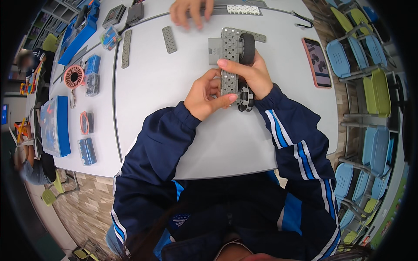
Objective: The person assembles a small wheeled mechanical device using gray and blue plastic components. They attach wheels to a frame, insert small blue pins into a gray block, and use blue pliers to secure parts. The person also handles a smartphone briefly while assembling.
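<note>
A grey robot chassis (230,48) built from perforated plates lies on the white table (174,78), with a black wheel (247,48) on its right side and a smaller wheel (245,99) near its near end. My left hand (204,93) pinches the near end of the chassis from the left. My right hand (250,74) grips it from the right, index finger laid across the plate. Both sleeves are dark blue with white stripes.
Another person's hand (190,12) rests at the far table edge. Loose grey perforated strips (169,39) lie nearby. A phone in a pink case (317,62) sits to the right. Blue parts boxes (55,126) and an orange wheel (74,76) fill the left table. Chairs (370,91) line the right.
</note>
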Motion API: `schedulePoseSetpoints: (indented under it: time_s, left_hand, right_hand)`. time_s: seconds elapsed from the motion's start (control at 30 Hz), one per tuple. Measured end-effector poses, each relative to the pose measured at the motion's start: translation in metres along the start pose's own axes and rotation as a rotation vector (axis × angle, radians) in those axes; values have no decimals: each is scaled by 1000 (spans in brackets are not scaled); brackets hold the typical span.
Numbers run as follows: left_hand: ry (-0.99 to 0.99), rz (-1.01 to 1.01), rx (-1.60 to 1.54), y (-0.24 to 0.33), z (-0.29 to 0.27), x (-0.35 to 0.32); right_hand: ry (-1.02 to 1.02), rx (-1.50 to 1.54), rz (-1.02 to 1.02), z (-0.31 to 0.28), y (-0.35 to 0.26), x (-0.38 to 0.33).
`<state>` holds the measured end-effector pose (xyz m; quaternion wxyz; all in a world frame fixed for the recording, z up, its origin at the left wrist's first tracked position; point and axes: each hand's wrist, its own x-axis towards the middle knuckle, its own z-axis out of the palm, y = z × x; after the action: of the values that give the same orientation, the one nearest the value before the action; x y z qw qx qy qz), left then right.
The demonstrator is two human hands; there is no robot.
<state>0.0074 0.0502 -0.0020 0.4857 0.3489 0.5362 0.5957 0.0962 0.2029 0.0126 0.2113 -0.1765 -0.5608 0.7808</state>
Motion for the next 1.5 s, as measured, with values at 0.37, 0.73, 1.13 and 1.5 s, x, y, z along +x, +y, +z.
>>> schedulePoseSetpoints:
  time_s: [0.37,0.73,1.13,1.5]
  left_hand:
    - [41,-76,-172,5,-7,2]
    - [55,-73,-203,-2,-11,8]
    - [80,-33,-258,1,-8,7]
    - [96,-39,-261,2,-9,6]
  right_hand:
    - [245,-323,-690,-80,-28,24]
    - [695,-727,-467,-300,-47,-32]
    - [386,-721,-314,-310,-58,-45]
    - [291,-782,-271,-315,-64,-51]
